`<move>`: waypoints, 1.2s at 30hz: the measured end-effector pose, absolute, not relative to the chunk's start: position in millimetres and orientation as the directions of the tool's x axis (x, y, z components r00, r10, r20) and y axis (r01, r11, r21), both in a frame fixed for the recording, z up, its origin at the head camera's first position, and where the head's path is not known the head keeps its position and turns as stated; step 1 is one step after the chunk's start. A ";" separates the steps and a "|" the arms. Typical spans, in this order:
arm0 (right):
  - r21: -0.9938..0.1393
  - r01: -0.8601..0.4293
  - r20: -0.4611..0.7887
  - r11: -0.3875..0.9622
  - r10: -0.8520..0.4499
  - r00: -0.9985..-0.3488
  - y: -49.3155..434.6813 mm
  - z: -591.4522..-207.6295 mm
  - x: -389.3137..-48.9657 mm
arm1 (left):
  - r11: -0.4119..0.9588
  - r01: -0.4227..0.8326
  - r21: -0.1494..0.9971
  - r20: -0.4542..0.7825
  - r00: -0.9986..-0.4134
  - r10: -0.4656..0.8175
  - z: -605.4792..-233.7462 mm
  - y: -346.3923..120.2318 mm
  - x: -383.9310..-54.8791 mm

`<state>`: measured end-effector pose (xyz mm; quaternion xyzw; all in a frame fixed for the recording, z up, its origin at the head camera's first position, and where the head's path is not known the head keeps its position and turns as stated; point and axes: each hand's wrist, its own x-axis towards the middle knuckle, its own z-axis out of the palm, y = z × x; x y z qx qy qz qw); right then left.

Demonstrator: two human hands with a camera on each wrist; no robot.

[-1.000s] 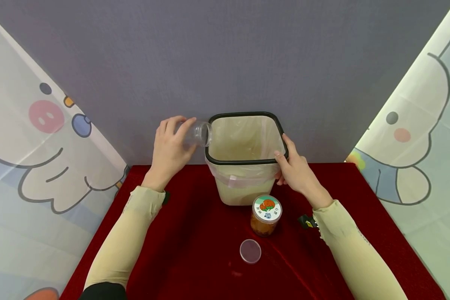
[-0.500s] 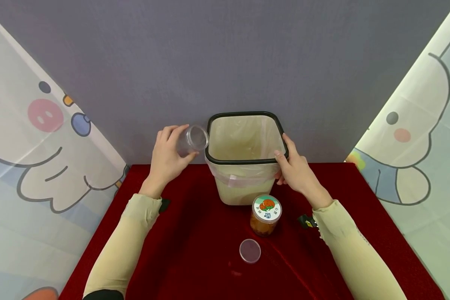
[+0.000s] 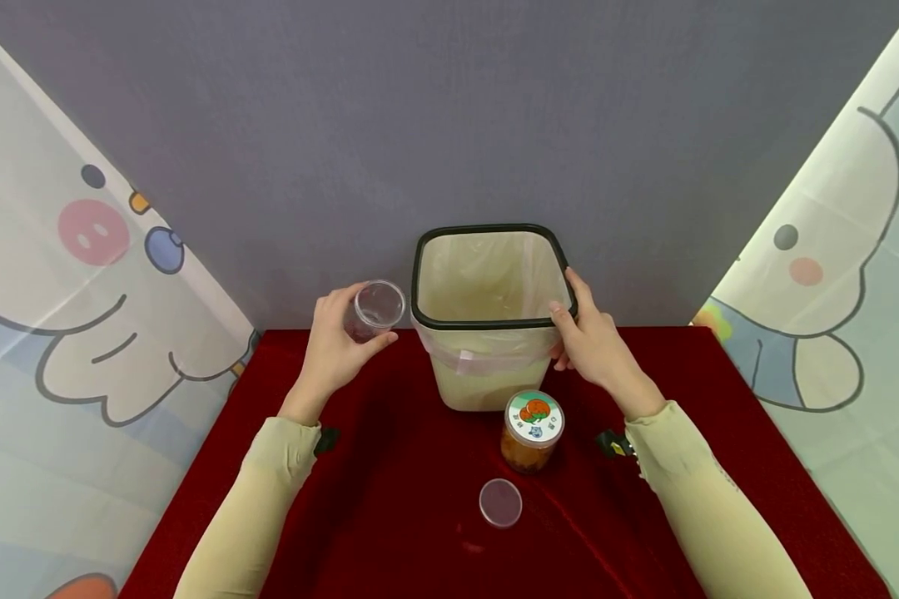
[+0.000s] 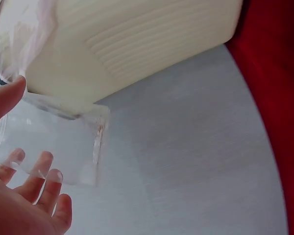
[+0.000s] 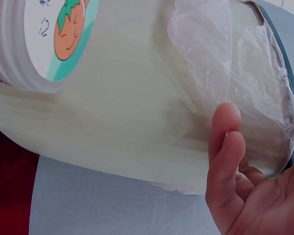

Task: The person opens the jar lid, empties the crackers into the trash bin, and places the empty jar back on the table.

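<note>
My left hand [image 3: 330, 345] grips a clear plastic jar [image 3: 378, 306] beside the left side of a cream trash bin [image 3: 479, 387]. The jar's open mouth faces up and tilts slightly toward the camera; in the left wrist view the jar [image 4: 63, 142] looks see-through, with faint reddish traces near its base. My right hand [image 3: 598, 341] holds the bin's black rim [image 3: 494, 324] at the right front corner, thumb on top. A thin, pale bag lines the bin and folds over its outside. In the right wrist view, curled fingers [image 5: 225, 161] lie against the bin's side.
A closed jar [image 3: 532, 433] of orange-brown contents, with a fruit picture on its lid, stands before the bin. Nearer lies a round clear lid [image 3: 500, 503] on the red cloth [image 3: 389, 516]. A grey wall [image 3: 479, 125] rises behind, with cartoon-printed sheets on both sides.
The left hand has drawn the jar from the bin's left rim leftward and down, turning its mouth from sideways to upward. The right hand and bin have stayed put.
</note>
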<state>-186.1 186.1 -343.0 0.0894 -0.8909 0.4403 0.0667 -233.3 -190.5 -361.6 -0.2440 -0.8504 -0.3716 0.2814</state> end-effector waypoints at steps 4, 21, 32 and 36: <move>-0.772 -0.221 0.202 0.596 -0.100 -0.974 185.8 -342.9 -185.9 | 0.600 0.590 0.541 0.615 -0.764 0.197 -375.5 -193.6 -228.1; -0.770 -0.226 0.212 0.596 -0.095 -0.973 186.7 -341.8 -183.9 | 0.509 0.422 0.750 0.382 -0.905 0.188 -415.3 -203.3 -200.9; -0.773 -0.231 0.217 0.591 -0.095 -0.971 186.5 -341.1 -180.5 | 0.488 0.411 0.770 0.308 -0.909 0.279 -435.8 -206.0 -189.2; -0.771 -0.234 0.225 0.593 -0.091 -0.970 185.5 -340.2 -179.8 | 0.462 0.400 0.791 0.262 -0.905 0.336 -444.0 -205.1 -186.3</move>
